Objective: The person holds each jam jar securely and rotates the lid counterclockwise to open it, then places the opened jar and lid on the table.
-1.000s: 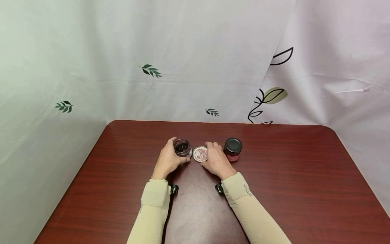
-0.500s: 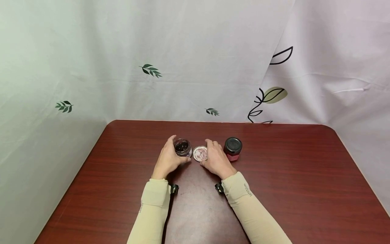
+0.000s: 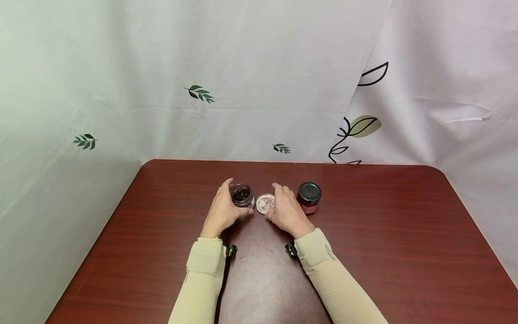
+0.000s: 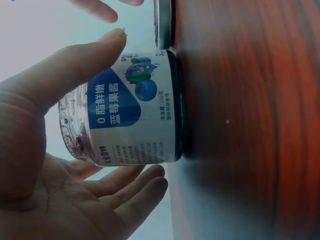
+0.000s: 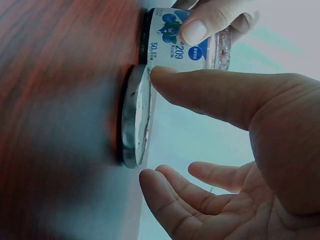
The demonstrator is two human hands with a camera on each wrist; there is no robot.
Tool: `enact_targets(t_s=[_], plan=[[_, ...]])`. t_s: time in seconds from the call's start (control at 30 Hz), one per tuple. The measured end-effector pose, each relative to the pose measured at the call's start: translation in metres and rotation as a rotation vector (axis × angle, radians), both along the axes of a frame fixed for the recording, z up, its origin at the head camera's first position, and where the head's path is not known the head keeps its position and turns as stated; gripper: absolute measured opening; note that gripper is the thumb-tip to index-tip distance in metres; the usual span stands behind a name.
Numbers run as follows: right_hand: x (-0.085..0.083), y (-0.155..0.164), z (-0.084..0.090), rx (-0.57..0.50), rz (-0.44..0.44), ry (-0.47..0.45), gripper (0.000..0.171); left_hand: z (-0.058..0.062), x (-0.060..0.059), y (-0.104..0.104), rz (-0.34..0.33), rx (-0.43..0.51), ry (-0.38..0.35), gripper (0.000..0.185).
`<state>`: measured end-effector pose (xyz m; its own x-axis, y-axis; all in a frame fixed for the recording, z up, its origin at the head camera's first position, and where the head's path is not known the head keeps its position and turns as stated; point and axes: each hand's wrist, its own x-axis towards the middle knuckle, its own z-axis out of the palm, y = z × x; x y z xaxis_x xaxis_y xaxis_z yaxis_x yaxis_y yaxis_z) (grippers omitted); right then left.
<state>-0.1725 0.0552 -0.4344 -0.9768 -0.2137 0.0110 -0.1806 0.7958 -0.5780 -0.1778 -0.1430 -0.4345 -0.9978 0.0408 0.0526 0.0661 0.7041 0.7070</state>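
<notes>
Left hand [image 3: 221, 212] stands wide around the lidless jar [image 4: 132, 112], left of the upturned lid [image 3: 265, 204] that the right hand [image 3: 289, 213] spans, also wide; contact is unclear, and a hasty nudge could tip the jar, spilling jam [image 3: 242, 195].

The left hand [image 4: 37, 180] loosely surrounds an upright, clear glass jar [image 4: 135, 112] labelled white and blue with blueberries, on a reddish-brown wood-grain table [image 4: 240, 125]. A silvery, dark-edged lid [image 4: 163, 22] and the right hand [image 4: 100, 9] are partly cropped.
</notes>
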Motion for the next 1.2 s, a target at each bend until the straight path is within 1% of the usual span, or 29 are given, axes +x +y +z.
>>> enact_targets(t_s=[0.27,0.43,0.6,0.87,1.03,1.2], plan=[[0.002,0.002,0.006,-0.01,0.006,0.016,0.086,0.002,0.002,0.0,-0.002,-0.002,0.0,0.11],[0.003,0.003,0.008,-0.014,0.004,0.011,0.086,0.003,0.003,-0.001,-0.007,0.006,0.013,0.11],[0.005,0.004,0.012,-0.013,0.017,0.033,0.085,0.004,0.004,-0.001,-0.01,0.01,0.024,0.11],[0.009,0.004,0.019,-0.031,0.036,0.053,0.084,0.008,0.005,-0.001,-0.014,0.014,0.021,0.11],[0.012,0.003,0.022,-0.034,0.042,0.061,0.083,0.011,0.008,-0.002,-0.005,0.015,0.013,0.109],[0.014,0.006,0.026,-0.032,0.047,0.085,0.083,0.013,0.008,-0.002,-0.004,0.001,0.011,0.108]])
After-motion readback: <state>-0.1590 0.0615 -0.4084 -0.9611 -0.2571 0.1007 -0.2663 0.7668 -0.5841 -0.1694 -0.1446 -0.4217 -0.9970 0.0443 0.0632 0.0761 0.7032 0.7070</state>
